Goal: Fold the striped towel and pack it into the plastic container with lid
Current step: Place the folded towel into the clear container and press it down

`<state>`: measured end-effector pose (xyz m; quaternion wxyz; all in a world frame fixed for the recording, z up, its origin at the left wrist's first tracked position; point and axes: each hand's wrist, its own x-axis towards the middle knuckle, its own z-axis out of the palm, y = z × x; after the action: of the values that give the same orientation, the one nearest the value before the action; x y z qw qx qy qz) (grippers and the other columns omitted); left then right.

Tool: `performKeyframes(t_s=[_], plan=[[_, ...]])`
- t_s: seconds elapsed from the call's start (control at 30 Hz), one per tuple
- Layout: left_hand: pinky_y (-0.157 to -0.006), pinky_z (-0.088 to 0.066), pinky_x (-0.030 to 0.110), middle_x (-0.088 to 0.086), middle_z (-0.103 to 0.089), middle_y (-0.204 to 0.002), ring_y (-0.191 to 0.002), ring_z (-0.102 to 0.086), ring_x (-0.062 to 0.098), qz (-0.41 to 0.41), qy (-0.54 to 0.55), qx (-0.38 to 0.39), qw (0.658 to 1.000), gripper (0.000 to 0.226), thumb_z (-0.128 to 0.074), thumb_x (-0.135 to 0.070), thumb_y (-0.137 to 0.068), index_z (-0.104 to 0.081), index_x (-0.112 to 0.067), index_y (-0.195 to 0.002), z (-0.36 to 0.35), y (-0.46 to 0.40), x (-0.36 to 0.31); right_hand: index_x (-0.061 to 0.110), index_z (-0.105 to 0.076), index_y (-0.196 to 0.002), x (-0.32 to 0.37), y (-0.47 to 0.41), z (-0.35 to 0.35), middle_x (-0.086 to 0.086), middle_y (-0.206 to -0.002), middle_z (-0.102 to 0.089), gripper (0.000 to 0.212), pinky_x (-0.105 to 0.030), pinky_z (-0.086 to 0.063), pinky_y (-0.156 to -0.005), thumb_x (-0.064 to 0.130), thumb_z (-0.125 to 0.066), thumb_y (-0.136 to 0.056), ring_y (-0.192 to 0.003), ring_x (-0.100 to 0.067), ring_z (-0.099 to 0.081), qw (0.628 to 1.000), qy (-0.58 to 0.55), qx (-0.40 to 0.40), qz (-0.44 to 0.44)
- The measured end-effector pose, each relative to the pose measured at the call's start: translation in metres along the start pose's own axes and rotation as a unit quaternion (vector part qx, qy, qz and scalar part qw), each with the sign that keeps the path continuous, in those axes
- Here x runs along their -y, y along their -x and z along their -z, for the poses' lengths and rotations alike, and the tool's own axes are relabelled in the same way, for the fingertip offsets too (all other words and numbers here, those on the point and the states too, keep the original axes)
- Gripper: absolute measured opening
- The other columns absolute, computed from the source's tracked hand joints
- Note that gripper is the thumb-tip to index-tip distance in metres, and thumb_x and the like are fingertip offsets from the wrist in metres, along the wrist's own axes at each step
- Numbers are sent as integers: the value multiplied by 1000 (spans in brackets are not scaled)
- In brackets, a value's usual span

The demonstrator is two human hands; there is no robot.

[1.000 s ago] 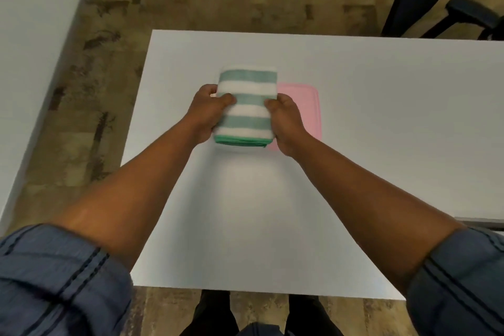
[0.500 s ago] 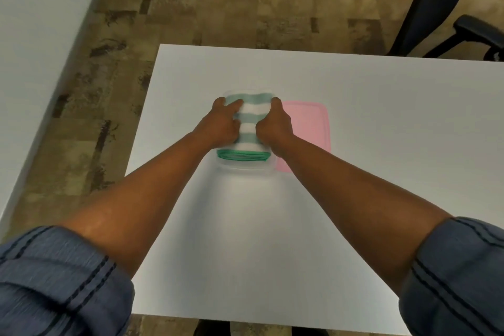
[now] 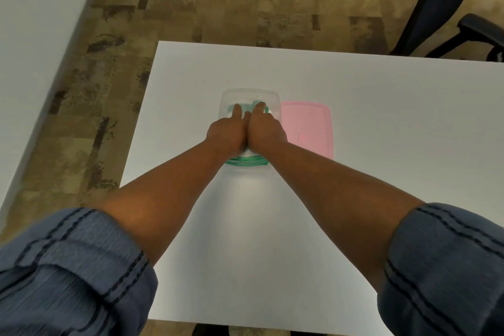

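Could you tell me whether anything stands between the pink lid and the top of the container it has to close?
Yes: both hands do. The left hand and right hand press flat on the striped towel inside the clear container, covering its opening. The pink lid lies flat on the table just right of it.

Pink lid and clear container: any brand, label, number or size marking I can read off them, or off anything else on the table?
None readable.
Pink lid: a faint embossed shape near its near-left corner, too blurred to tell whether it is text.
Clear plastic container: no print visible.
Striped towel: no tag visible; both hands cover most of it.
White table: bare of writing.
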<state>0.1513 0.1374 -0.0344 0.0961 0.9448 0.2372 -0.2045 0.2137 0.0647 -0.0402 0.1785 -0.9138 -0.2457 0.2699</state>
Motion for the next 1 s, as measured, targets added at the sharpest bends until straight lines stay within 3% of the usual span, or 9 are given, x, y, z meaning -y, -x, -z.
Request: performKeyframes(t_s=[0.07, 0.23, 0.33, 0.4, 0.5, 0.57, 0.63, 0.77, 1.0], plan=[[-97, -49, 48, 19, -40, -154, -114, -62, 39, 7, -1, -4, 1000, 76, -54, -28, -98, -10, -9, -157, 1, 4, -3, 0, -8, -157, -1, 0, -2, -21, -131, -62, 59, -43, -47, -92, 20, -31, -106, -118, -37, -62, 1000, 14, 15, 4], [-93, -51, 47, 19, -45, -151, -110, -64, 37, -5, -35, -19, 999, 75, -52, -30, -99, -10, -7, -157, -4, 3, -1, 2, -1, -159, 0, -4, -8, -24, -138, -56, 62, -48, -48, -93, 24, -28, -107, -120, -38, -60, 997, 68, 26, 5], [-89, -51, 46, 19, -36, -156, -118, -57, 37, -12, -47, -38, 998, 72, -49, -28, -100, -10, -8, -158, -16, -1, 2, 0, -2, -158, -2, -4, -10, -31, -153, -36, 62, -52, -49, -95, 18, -33, -107, -129, -43, -54, 992, 121, 23, 28], [-89, -49, 46, 17, -25, -162, -131, -45, 38, -21, -62, -44, 997, 71, -48, -26, -99, -11, -10, -158, -25, -4, 5, -4, -8, -157, -3, -1, -9, -33, -160, -21, 60, -52, -50, -95, 9, -36, -105, -135, -45, -48, 983, 174, 31, 57], [-98, -42, 42, 15, -34, -157, -135, -38, 38, -50, -141, -78, 986, 62, -52, -27, -94, -33, -11, -151, -29, -7, 11, -5, -29, -151, -6, 7, -5, -31, -163, -14, 52, -48, -51, -93, 2, -42, -102, -129, -45, -52, 970, 226, 3, 90], [-107, -31, 44, 9, -36, -156, -139, -32, 36, -74, -178, -82, 978, 62, -54, -36, -91, -39, -16, -148, -28, -9, 17, 1, -44, -145, -14, 10, -5, -26, -162, -23, 46, -46, -43, -105, 12, -50, -100, -137, -43, -42, 949, 281, -33, 137], [-115, -16, 51, 5, -25, -163, -148, -18, 36, -97, -174, -44, 979, 71, -52, -50, -92, -29, -22, -154, -28, -11, 24, 9, -48, -143, -24, 9, -6, -18, -157, -36, 51, -48, -27, -118, 28, -55, -96, -146, -40, -29, 924, 343, -26, 167], [-117, 7, 61, 3, -7, -169, -154, 3, 35, -112, -183, 22, 976, 86, -36, -72, -90, -9, -27, -159, -29, -17, 30, 15, -32, -155, -40, -2, -10, -11, -164, -26, 70, -58, 8, -121, 47, -47, -94, -155, -35, -1, 915, 377, 37, 137], [-116, 7, 65, 3, 6, -169, -155, -8, 31, -104, -190, 59, 975, 102, -41, -82, -82, 2, -30, -159, -34, -24, 35, 17, -13, -161, -44, -6, -11, -11, -169, -6, 94, -65, 15, -115, 73, -36, -89, -154, -37, 15, 903, 402, 76, 131]])
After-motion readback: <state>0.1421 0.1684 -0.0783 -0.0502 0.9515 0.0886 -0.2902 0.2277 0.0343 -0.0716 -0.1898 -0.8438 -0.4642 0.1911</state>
